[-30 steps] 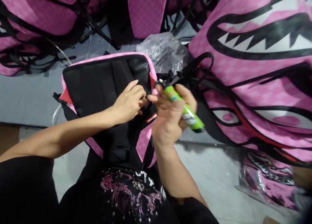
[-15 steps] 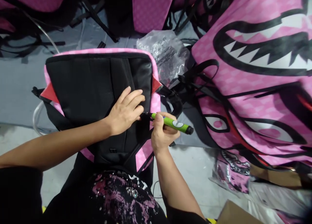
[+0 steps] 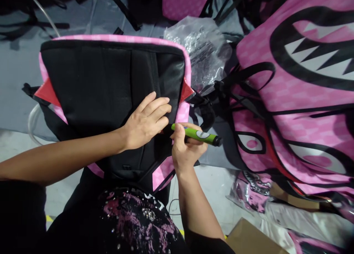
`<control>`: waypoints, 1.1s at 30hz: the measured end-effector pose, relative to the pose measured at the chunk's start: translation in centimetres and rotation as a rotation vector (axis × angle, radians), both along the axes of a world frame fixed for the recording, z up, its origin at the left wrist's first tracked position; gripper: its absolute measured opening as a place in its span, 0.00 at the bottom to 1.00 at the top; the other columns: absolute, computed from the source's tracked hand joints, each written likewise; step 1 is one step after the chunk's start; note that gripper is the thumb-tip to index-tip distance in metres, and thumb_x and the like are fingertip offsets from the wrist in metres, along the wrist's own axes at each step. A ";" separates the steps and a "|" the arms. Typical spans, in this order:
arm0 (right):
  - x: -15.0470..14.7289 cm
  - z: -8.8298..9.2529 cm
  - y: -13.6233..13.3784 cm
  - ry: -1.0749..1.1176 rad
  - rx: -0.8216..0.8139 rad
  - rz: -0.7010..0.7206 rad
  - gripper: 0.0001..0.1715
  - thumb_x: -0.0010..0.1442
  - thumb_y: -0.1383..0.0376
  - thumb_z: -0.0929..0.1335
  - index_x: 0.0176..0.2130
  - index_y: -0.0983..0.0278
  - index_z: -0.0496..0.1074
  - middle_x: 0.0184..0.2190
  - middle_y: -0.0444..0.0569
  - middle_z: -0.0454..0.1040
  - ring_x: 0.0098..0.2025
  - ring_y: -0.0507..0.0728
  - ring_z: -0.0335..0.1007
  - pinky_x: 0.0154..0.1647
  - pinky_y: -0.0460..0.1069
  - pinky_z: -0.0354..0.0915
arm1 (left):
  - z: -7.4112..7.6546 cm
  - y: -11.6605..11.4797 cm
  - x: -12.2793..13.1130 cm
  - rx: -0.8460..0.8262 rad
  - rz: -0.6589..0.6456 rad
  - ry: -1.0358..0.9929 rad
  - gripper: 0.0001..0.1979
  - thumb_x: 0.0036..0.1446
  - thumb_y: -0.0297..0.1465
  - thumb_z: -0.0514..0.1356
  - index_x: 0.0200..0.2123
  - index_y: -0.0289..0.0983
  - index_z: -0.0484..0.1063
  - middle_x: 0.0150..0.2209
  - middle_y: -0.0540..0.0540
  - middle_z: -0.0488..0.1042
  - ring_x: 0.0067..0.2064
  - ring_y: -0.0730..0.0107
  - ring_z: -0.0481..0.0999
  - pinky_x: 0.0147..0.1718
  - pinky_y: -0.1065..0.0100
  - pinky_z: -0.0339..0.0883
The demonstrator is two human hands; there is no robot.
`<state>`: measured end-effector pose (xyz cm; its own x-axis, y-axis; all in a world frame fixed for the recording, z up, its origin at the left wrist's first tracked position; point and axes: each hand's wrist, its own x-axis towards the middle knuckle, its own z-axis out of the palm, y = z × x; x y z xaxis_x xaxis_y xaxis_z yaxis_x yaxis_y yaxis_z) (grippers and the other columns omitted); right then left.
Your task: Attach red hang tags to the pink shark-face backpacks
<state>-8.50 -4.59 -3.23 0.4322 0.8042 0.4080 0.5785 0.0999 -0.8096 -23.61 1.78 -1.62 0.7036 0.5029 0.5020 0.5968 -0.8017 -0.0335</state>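
Note:
A black backpack with pink edging and red triangular side tabs lies in front of me, its lower end against my body. My left hand rests flat on its black panel, right of the middle, fingers stretched out. In my right hand is a green marker pen, gripped between thumb and fingers. Its black end points right, and its other end points at the panel beside my left fingertips. Whether the tip touches the fabric is hidden.
Right of the backpack lies a crumpled clear plastic bag. Pink bags with printed teeth and eyes are piled at the right. Below them are a plastic-wrapped pink item and a cardboard box. Grey sheeting covers the table.
The backpack appears larger and its top edge sits higher in the view. My right hand and the marker have shifted slightly against the panel; my left hand stays pressed on it.

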 end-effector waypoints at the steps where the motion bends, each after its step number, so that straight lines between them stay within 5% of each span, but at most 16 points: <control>1: 0.0 0.1 0.0 -0.011 -0.004 -0.010 0.12 0.61 0.58 0.69 0.34 0.65 0.72 0.23 0.43 0.73 0.21 0.51 0.70 0.27 0.48 0.69 | 0.0 0.0 0.0 -0.022 0.006 0.016 0.06 0.63 0.32 0.55 0.38 0.39 0.70 0.51 0.48 0.70 0.62 0.64 0.63 0.68 0.54 0.52; 13: -0.1 0.6 -0.2 -0.004 -0.066 -0.021 0.14 0.62 0.55 0.69 0.34 0.64 0.71 0.24 0.43 0.74 0.21 0.51 0.71 0.26 0.47 0.69 | 0.7 0.0 0.0 -0.346 -0.013 0.005 0.05 0.61 0.30 0.56 0.40 0.43 0.69 0.53 0.52 0.70 0.65 0.61 0.62 0.69 0.49 0.48; 33: 0.3 1.4 0.1 0.060 -0.147 -0.007 0.14 0.62 0.56 0.69 0.32 0.65 0.73 0.21 0.43 0.74 0.20 0.52 0.71 0.22 0.46 0.67 | 0.6 0.0 -0.2 -0.255 -0.024 0.003 0.04 0.61 0.30 0.56 0.39 0.42 0.70 0.54 0.51 0.70 0.64 0.61 0.64 0.69 0.51 0.48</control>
<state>-8.25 -4.51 -1.85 0.4583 0.8501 0.2594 0.5290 -0.0263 -0.8482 -23.79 1.74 -1.06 0.7183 0.5961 0.3586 0.5778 -0.7984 0.1698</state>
